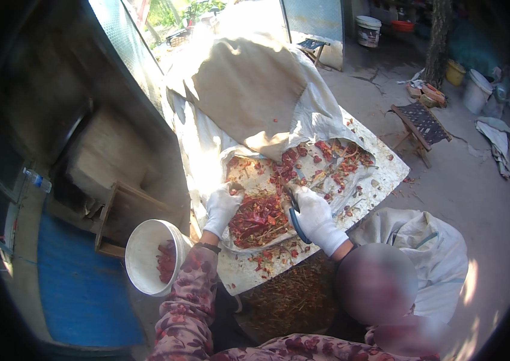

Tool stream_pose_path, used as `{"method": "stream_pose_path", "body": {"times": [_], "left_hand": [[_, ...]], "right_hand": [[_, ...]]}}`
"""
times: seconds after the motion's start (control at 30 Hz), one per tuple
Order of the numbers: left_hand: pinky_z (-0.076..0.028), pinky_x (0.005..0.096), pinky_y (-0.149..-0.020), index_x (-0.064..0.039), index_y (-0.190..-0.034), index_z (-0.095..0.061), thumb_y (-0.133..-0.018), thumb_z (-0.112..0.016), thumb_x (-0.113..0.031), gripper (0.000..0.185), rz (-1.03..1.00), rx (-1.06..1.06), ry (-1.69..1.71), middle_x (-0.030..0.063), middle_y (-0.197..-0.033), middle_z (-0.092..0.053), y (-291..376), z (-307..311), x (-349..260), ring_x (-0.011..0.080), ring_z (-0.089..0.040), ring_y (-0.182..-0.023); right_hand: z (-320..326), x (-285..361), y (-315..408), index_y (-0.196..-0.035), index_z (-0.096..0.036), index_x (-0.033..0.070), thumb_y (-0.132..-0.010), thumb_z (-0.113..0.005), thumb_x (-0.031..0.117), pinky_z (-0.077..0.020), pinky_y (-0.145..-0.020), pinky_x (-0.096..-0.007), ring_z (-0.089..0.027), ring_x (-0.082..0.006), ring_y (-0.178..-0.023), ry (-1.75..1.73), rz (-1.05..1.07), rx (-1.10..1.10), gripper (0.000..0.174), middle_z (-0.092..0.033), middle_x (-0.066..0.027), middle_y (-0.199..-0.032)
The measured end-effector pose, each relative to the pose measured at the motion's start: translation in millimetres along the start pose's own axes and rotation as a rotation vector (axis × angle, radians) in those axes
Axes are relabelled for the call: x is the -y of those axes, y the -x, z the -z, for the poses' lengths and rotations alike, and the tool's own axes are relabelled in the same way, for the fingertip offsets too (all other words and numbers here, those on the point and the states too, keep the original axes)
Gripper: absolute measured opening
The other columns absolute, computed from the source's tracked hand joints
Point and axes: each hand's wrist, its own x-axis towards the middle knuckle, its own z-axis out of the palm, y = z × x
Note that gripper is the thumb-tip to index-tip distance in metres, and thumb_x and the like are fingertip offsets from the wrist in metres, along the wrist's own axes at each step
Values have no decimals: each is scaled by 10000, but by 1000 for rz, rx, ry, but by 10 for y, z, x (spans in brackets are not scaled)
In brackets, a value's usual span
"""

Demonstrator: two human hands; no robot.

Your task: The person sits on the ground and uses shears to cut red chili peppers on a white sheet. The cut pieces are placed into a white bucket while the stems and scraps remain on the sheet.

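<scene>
My left hand [223, 208], in a white glove, is at the left edge of a pile of dried red chili peppers [259, 214]. Its fingers are bent; whether something small is between them is hidden. My right hand [314, 214], gloved the same way, grips scissors [297, 221] with dark blue handles, their tips pointing away from me into the peppers. Peppers, stems and scraps lie on a white woven sack [327, 178] spread over a speckled board [383, 169]. To the left, a white bucket [139, 261] has some red pepper pieces inside.
A large cloth-covered heap [250, 90] rises at the board's far side. Stems and scraps litter the ground [291, 293] below. A full-looking white sack [431, 252] rests at right, with a folding stool [419, 124] beyond. A wooden drawer-like box [133, 212] is behind the bucket.
</scene>
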Motion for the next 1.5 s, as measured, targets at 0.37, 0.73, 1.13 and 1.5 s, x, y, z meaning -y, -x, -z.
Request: {"method": "stream_pose_path", "body": {"times": [0.37, 0.73, 1.13, 1.5], "left_hand": [[-578, 451, -902, -161, -1171, -765, -891, -740, -350, 339, -125, 209, -461, 147, -1104, -769, -27, -408, 282, 345, -738, -1028], [-583, 400, -839, -123, -1080, -769, -896, -775, -241, 218, -157, -123, 194, 161, -1039, -766, 329, 66, -270, 314, -752, -905], [-599, 368, -829, -24, -1135, -733, -879, -787, -92, 270, -330, -125, 58, 159, -1081, -759, 740, 249, -516, 295, -756, -973], [-622, 278, -752, -37, -1233, -618, -994, -706, -55, 254, 29, 229, 1566, 46, -1010, -709, 844, 283, -459, 142, -720, -858]], "right_hand": [[-125, 70, 64, -1198, -652, 86, -915, -701, 296, -581, -814, -491, -716, -357, -964, 270, 86, 54, 356, -709, -155, -991], [-87, 134, 32, -1030, -686, 82, -923, -670, 302, -584, -796, -497, -738, -364, -917, 420, 17, 212, 244, -728, -154, -968], [-201, 215, 81, -1028, -702, 60, -943, -666, 314, -572, -755, -502, -747, -370, -870, 171, 17, 295, 270, -748, -196, -920], [-126, 418, 157, -1261, -631, -3, -1085, -581, 356, -358, -524, -247, -367, -60, -559, -1773, -356, 691, 403, -372, 81, -670]]}}
